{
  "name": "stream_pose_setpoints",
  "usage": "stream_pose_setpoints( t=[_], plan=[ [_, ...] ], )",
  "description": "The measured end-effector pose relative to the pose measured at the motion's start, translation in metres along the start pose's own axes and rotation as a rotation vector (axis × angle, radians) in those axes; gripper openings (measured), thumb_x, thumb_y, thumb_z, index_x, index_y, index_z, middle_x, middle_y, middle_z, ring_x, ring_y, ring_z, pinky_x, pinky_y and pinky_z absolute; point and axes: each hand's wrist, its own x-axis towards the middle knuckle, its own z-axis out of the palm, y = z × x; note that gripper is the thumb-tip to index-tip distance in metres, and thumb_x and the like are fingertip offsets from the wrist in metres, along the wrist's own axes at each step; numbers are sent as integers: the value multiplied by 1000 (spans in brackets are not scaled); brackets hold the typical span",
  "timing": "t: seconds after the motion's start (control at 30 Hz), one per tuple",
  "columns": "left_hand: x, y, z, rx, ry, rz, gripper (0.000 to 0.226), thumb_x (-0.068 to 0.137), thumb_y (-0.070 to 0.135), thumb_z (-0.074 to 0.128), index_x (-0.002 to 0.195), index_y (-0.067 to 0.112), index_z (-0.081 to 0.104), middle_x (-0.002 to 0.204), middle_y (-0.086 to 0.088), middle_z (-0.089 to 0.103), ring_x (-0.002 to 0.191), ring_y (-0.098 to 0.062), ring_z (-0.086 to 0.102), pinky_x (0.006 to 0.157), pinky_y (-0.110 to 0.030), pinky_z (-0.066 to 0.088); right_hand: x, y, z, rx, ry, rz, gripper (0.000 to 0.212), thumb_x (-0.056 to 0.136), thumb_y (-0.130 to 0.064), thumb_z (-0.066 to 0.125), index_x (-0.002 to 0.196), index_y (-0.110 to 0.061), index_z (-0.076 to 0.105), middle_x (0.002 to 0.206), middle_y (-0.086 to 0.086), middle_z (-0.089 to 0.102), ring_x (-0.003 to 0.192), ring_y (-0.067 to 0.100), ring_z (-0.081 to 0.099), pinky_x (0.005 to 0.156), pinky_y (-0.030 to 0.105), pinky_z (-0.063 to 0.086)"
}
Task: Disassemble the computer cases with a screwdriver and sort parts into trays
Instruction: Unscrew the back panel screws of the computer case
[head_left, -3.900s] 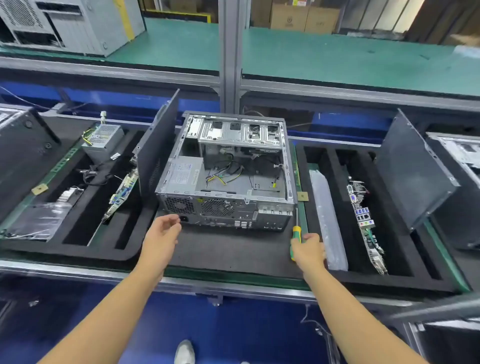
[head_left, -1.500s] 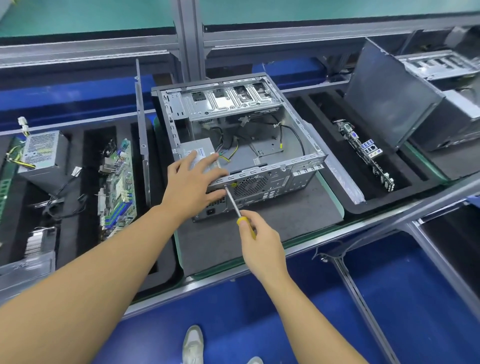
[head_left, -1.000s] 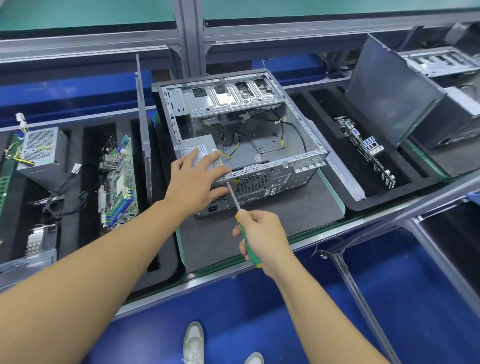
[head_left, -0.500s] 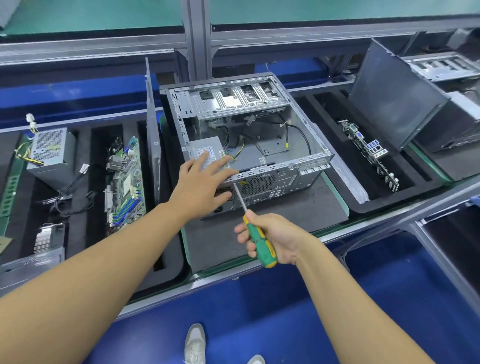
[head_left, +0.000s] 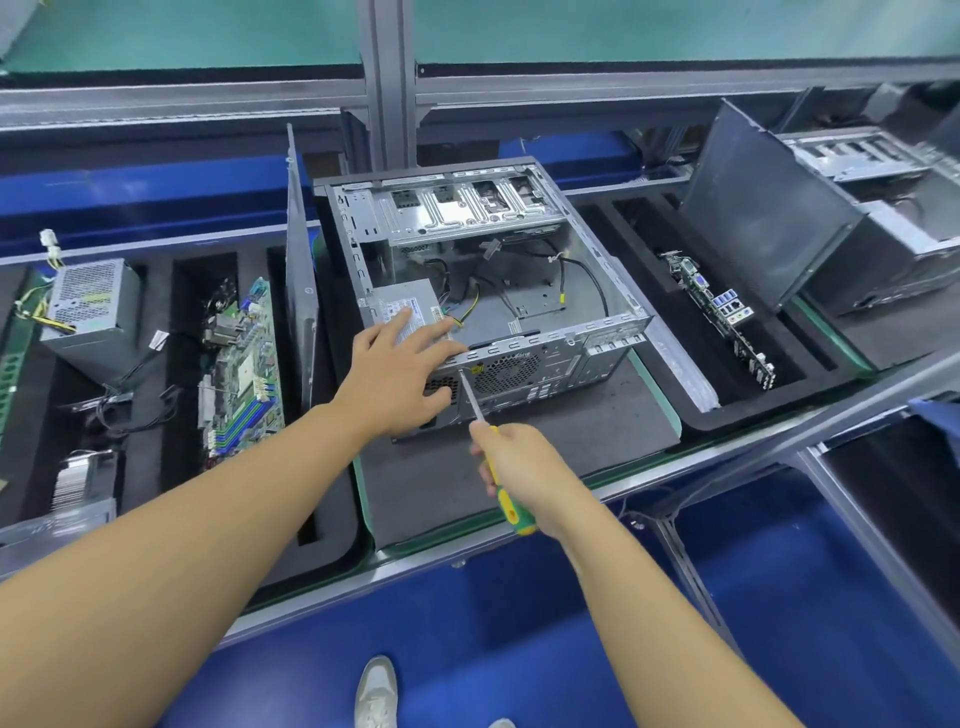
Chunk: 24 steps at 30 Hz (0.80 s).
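- I am looking down at the computer case (head_left: 530, 358), which is sitting open-topped on a dark mat (head_left: 571, 421) in the middle of the bench, with its rear panel facing me.
- My left grip (head_left: 400, 374) is lying released, fingers straight and spread. It is pressing on the power supply (head_left: 410, 306) in the case's near-left corner, with the thumb hanging down over the rear panel.
- My right grip (head_left: 524, 467) is grasping the green-and-yellow handle of the screwdriver (head_left: 474, 399).
- The case is lying at 12 o'clock from the right grip, just beyond it. The left grip is sitting at 10 o'clock from the right one, close by.
- The shaft is running toward 11 o'clock from the right grip. Its tip is sitting at the top rail of the rear panel, just beside the left thumb.
- At 9 o'clock from the case, a side panel (head_left: 300, 291) is standing on edge. Beyond it, the left foam tray (head_left: 332, 519) is holding a motherboard (head_left: 241, 374) and a second power supply (head_left: 88, 301).
- At 3 o'clock, the right foam tray (head_left: 753, 410) is holding another board (head_left: 722, 317) on edge.
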Motion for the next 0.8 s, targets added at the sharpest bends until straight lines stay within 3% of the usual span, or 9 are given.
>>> stream_pose_setpoints(
  t=[0.1,0.2,0.27,0.37,0.43,0.5,0.57,0.7,0.8],
  plan=[
    [0,0,-1,-9,-10,-9,53,89,47,52,140,48,40,162,22,18,152,-29,9,115,-47,9,-5,10,-15,642,-308,137,32,105,-17,38,117,4,60,70,9,53,61,21,53,68,39,56],
    [-2,1,-1,-13,-23,-16,52,89,47,52,140,47,41,162,22,18,152,-28,8,116,-45,8,-9,25,-15,723,-290,89,26,105,-15,48,124,-5,63,78,8,54,63,20,58,62,39,59],
    [-2,3,-3,-21,-6,-20,51,89,49,52,139,46,43,161,22,20,152,-28,9,116,-45,7,-11,27,-6,429,-90,-20,20,103,-13,52,118,-15,66,81,5,55,61,19,57,55,33,53],
    [-4,6,-2,-18,-6,-12,55,87,53,46,141,46,41,162,21,21,152,-29,10,117,-47,8,-16,28,14,-495,354,-279,19,100,-21,54,119,-21,58,102,-1,54,81,27,60,67,37,45],
    [-7,4,-8,22,-2,50,63,86,53,48,146,45,35,162,19,22,151,-31,17,116,-51,15,-21,26,22,-618,462,-302,27,100,-26,56,127,-24,54,112,-4,49,92,28,61,71,38,43],
    [-13,3,-12,123,108,230,61,86,46,61,145,41,45,157,12,37,143,-31,37,106,-53,33,-19,28,18,-387,412,-265,29,98,-25,61,127,-22,57,113,-6,53,100,22,60,80,36,45],
    [-16,6,-8,195,260,438,40,88,37,68,128,36,65,145,3,55,131,-28,53,94,-51,45,-17,31,11,-180,339,-210,25,94,-25,69,117,-22,63,107,-6,61,99,15,61,85,32,49],
    [-9,18,-5,131,347,567,19,86,14,69,98,26,77,108,0,71,111,-24,66,81,-46,51,-16,35,4,212,223,-61,14,91,-30,73,98,-17,72,81,-2,69,64,12,64,58,32,54],
    [-5,18,-9,34,356,593,34,83,14,44,87,23,77,97,-3,71,99,-27,70,69,-44,53,-22,38,-1,724,-35,139,41,103,-37,52,98,-3,74,83,11,69,61,18,60,49,29,47]
  ],
)
